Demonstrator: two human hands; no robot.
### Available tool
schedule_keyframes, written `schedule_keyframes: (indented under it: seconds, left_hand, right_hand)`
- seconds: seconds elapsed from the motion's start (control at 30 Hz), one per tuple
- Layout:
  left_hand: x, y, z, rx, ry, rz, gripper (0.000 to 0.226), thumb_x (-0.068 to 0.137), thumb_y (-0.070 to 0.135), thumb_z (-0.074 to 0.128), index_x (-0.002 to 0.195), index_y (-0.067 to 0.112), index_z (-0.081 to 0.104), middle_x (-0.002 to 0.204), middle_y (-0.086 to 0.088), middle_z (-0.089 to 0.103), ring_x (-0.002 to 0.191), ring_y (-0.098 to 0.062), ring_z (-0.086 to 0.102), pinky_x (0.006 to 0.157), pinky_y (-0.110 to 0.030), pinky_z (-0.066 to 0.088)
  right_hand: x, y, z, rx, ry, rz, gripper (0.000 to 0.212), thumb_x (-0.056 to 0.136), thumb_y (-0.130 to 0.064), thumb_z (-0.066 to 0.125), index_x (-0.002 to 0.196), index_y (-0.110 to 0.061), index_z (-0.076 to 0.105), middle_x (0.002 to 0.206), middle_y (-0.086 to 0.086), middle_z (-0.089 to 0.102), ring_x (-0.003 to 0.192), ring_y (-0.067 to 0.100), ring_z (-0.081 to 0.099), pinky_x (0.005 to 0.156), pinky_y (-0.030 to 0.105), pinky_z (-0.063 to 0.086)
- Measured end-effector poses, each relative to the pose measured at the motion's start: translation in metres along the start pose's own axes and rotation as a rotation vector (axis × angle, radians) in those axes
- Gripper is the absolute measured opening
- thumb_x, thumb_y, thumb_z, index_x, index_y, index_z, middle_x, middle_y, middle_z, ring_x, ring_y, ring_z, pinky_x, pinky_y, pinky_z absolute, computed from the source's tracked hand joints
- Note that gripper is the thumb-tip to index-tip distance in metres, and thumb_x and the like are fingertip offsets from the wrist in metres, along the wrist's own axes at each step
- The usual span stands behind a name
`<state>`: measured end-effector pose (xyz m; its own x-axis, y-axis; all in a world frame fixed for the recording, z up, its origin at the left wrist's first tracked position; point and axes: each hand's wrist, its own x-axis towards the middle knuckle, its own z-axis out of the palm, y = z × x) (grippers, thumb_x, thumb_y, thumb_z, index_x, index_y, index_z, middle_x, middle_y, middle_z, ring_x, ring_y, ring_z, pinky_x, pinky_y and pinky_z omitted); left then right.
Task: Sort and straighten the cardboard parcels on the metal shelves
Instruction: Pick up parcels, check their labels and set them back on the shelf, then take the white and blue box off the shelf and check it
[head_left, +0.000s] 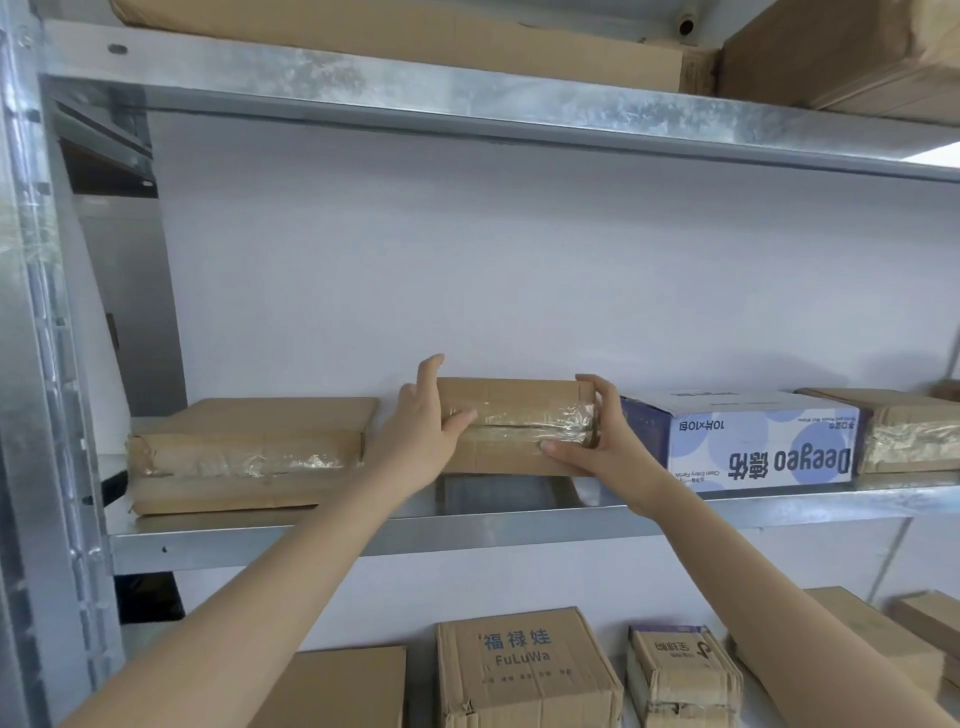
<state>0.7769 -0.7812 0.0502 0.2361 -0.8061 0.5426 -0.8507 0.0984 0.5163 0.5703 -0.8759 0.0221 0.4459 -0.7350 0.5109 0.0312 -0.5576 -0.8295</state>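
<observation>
A small taped cardboard parcel (514, 415) sits on the middle metal shelf (467, 525), its front face wrapped in clear tape. My left hand (421, 431) grips its left end, thumb across the front. At the parcel's right end my right hand (597, 441) clasps it, fingers over the top corner and thumb under the front. A wider flat cardboard parcel (249, 452) lies to the left. A white and blue printed box (748, 441) stands upside down on the right, close to my right hand. Beyond it lies another taped parcel (904, 431).
The upper shelf (467, 104) carries a long flat carton (415, 36) and a large box (857, 57). Below, several cardboard boxes stand, one printed FuLuWa (519, 670). A steel upright (41, 364) frames the left side. A white wall backs the shelves.
</observation>
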Motion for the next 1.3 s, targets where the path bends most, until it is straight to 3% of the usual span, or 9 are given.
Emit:
schedule_keyframes:
  seconds: [0.13, 0.27, 0.47, 0.57, 0.73, 0.87, 1.13, 1.23, 1.3]
  left_hand:
    - [-0.003, 0.001, 0.003, 0.141, -0.050, 0.025, 0.047, 0.097, 0.037, 0.049, 0.139, 0.026, 0.033, 0.128, -0.008, 0.038, 0.084, -0.021, 0.052, 0.081, -0.034, 0.047]
    - [-0.010, 0.003, 0.005, 0.302, -0.044, 0.070, 0.045, 0.094, 0.037, 0.055, 0.133, 0.024, 0.038, 0.139, -0.008, 0.027, 0.110, -0.023, 0.046, 0.080, -0.033, 0.046]
    - [-0.012, 0.009, 0.016, 0.469, 0.106, 0.117, 0.060, 0.090, 0.058, 0.046, 0.132, 0.015, 0.043, 0.155, -0.013, 0.018, 0.137, -0.034, 0.027, 0.109, -0.044, 0.026]
    - [-0.015, 0.025, 0.031, 0.409, 0.194, 0.265, 0.052, 0.090, 0.048, 0.053, 0.128, 0.014, 0.052, 0.149, -0.011, 0.034, 0.137, -0.032, 0.031, 0.115, -0.049, 0.017]
    - [-0.019, 0.084, 0.065, 0.229, 0.179, 0.404, 0.032, 0.092, 0.035, 0.054, 0.121, 0.020, 0.056, 0.125, 0.002, 0.053, 0.114, -0.025, 0.050, 0.093, -0.033, 0.036]
    - [-0.009, 0.129, 0.111, -0.005, 0.090, 0.337, 0.032, 0.093, 0.035, 0.052, 0.120, 0.018, 0.051, 0.119, 0.002, 0.052, 0.111, -0.021, 0.051, 0.087, -0.031, 0.041]
    - [0.019, 0.187, 0.192, -0.402, 0.015, -0.167, 0.075, 0.083, 0.052, 0.058, 0.140, 0.019, 0.022, 0.129, -0.004, 0.046, 0.117, -0.033, 0.050, 0.090, -0.037, 0.051]
    - [0.016, 0.195, 0.200, -0.460, 0.065, -0.250, 0.076, 0.091, 0.041, 0.057, 0.147, 0.014, 0.012, 0.118, 0.014, 0.043, 0.094, -0.007, 0.048, 0.066, -0.006, 0.041]
    - [0.013, 0.199, 0.201, -0.462, 0.098, -0.290, 0.067, 0.093, 0.038, 0.056, 0.144, 0.013, 0.020, 0.115, 0.011, 0.047, 0.084, -0.001, 0.046, 0.061, -0.009, 0.039]
  right_hand:
    - [-0.003, 0.007, 0.003, -0.056, 0.001, 0.033, 0.082, 0.078, 0.002, 0.076, 0.139, -0.024, 0.026, 0.127, -0.003, 0.047, 0.117, 0.020, 0.054, 0.101, 0.043, 0.049]
    - [-0.008, 0.009, 0.007, -0.265, 0.038, 0.047, 0.083, 0.078, -0.004, 0.078, 0.138, -0.023, 0.024, 0.117, -0.017, 0.044, 0.117, 0.016, 0.049, 0.093, 0.020, 0.044]
    - [-0.016, -0.005, 0.006, -0.432, 0.039, 0.102, 0.103, 0.084, -0.018, 0.075, 0.154, -0.028, -0.001, 0.141, 0.001, 0.046, 0.133, 0.018, 0.042, 0.098, 0.022, 0.033]
    - [-0.030, -0.024, -0.014, -0.596, 0.212, -0.078, 0.068, 0.091, -0.029, 0.064, 0.148, -0.031, 0.028, 0.140, -0.002, 0.052, 0.129, 0.014, 0.048, 0.102, 0.032, 0.041]
    - [-0.046, -0.029, -0.098, -0.570, 0.623, -0.165, 0.022, 0.095, -0.022, 0.055, 0.117, -0.024, 0.058, 0.107, -0.006, 0.068, 0.076, 0.013, 0.062, 0.065, 0.025, 0.045]
    - [-0.045, 0.005, -0.186, -0.639, 0.805, 0.052, 0.031, 0.093, -0.028, 0.057, 0.121, -0.015, 0.058, 0.126, 0.009, 0.057, 0.116, 0.032, 0.050, 0.096, 0.041, 0.042]
    - [-0.046, 0.058, -0.280, -0.418, 0.497, 0.351, 0.049, 0.095, -0.045, 0.051, 0.122, -0.003, 0.052, 0.115, 0.015, 0.061, 0.100, 0.029, 0.057, 0.072, 0.035, 0.043]
    - [-0.043, 0.068, -0.291, -0.269, 0.383, 0.384, 0.055, 0.096, -0.049, 0.046, 0.111, 0.003, 0.056, 0.093, 0.010, 0.056, 0.081, 0.022, 0.049, 0.063, 0.030, 0.034]
    - [-0.044, 0.067, -0.294, -0.214, 0.357, 0.344, 0.057, 0.096, -0.049, 0.047, 0.106, 0.007, 0.055, 0.086, 0.010, 0.048, 0.076, 0.021, 0.043, 0.065, 0.032, 0.031]
